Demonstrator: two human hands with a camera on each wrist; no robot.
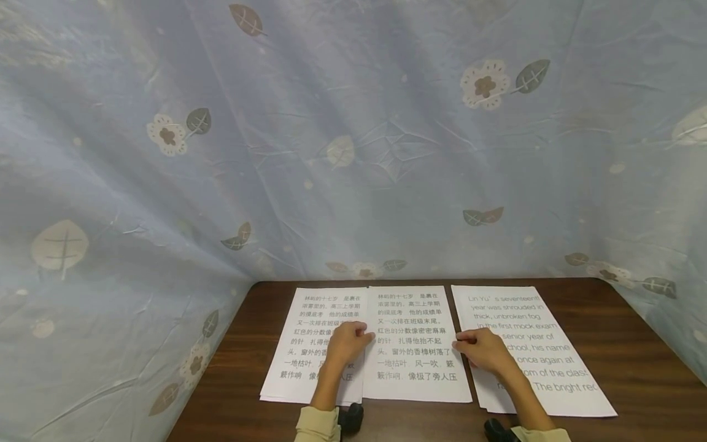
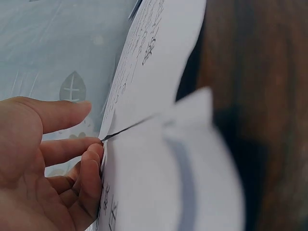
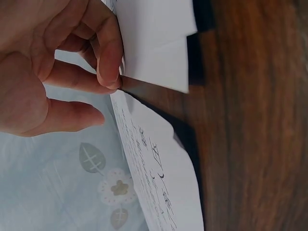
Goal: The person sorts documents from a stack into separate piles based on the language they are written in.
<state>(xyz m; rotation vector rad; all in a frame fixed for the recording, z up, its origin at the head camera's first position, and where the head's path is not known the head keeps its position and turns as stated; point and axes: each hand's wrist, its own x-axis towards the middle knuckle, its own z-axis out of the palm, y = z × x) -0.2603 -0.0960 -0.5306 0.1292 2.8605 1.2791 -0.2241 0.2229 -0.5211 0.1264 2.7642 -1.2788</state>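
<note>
Three piles of printed paper lie side by side. My left hand [image 1: 345,345] rests over the left pile [image 1: 287,362], its fingertips at the left edge of the middle pile [image 1: 411,362]. At that pile's right edge are the fingertips of my right hand [image 1: 486,351], which lies over the right pile [image 1: 558,362]. In the left wrist view, the left thumb [image 2: 72,114] stands apart from the fingers, and the index fingertip touches the paper seam. The right thumb [image 3: 77,116] is likewise clear of the paper, with the index finger at the edge. Left and middle piles carry Chinese text, the right one English.
A dark brown wooden table [image 1: 232,368] with rounded back corners bears the piles. Behind and beside it hangs a pale blue curtain [image 1: 386,202] printed with leaves and flowers. Black wrist straps [image 1: 351,418] show below the hands.
</note>
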